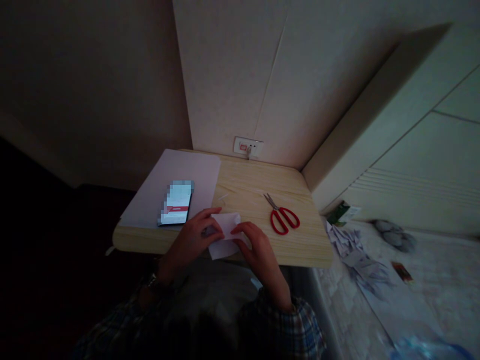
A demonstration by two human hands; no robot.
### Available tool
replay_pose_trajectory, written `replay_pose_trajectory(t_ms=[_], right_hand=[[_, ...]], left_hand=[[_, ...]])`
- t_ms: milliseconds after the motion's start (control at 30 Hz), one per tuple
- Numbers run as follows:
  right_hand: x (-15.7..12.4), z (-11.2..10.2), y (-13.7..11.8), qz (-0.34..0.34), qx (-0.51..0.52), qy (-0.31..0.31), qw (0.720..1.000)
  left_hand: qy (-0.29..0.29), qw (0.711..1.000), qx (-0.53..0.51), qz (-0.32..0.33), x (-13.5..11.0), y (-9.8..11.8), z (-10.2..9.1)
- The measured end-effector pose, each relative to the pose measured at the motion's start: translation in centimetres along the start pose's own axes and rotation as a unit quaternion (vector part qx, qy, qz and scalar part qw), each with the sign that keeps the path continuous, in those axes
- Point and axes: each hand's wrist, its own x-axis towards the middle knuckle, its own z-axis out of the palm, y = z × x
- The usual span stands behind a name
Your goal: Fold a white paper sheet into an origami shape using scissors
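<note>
A small piece of white paper (pixel 225 221), folded in part, is held at the front edge of the wooden table (pixel 247 180). My left hand (pixel 195 232) pinches its left side between thumb and fingers. On the other side, my right hand (pixel 257 245) grips the paper with thumb and index finger. The lower flap of the paper hangs toward me, past the table edge. Right of my hands lie scissors (pixel 279 212) with red handles, their blades slightly apart and pointing away. A phone (pixel 177 202) with a lit screen rests to the left.
Under the phone is a stack of white paper sheets (pixel 150 187). A wall socket (pixel 248 147) with a plug sits behind the table. On the bed (pixel 442 270) at right are crumpled paper scraps (pixel 354 252), a green box (pixel 338 212) and a grey bundle (pixel 393 235).
</note>
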Motion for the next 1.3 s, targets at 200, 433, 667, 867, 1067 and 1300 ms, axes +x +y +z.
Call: replay_pose_trajectory(t_ms=[200, 433, 667, 867, 1067, 1300], right_hand=[[-0.2, 0.0, -0.8, -0.027, -0.003, 0.058, 0.998], [-0.5, -0.2, -1.6, -0.067, 0.004, 0.096, 0.993], [-1.1, -0.7, -2.0, -0.086, 0.011, 0.134, 0.987], [-1.5, -1.2, -2.8, -0.110, 0.059, 0.147, 0.981], [-1.7, -0.7, -3.5, -0.051, 0.102, 0.249, 0.962], [-1.5, -0.3, -4.4, -0.010, 0.134, 0.247, 0.960]], left_hand=[[0.025, 0.993, -0.103, -0.043, -0.3, 0.7, -0.1], [0.000, 0.973, -0.220, -0.070, -0.8, 1.2, -0.1], [-0.060, 0.950, -0.302, -0.049, -1.7, 1.3, -1.5], [-0.040, 0.899, -0.428, -0.077, -2.0, 2.3, -1.7], [-0.077, 0.901, -0.423, -0.064, -2.2, 2.3, -1.4], [-0.031, 0.945, -0.309, -0.103, -3.3, 1.9, -1.4]])
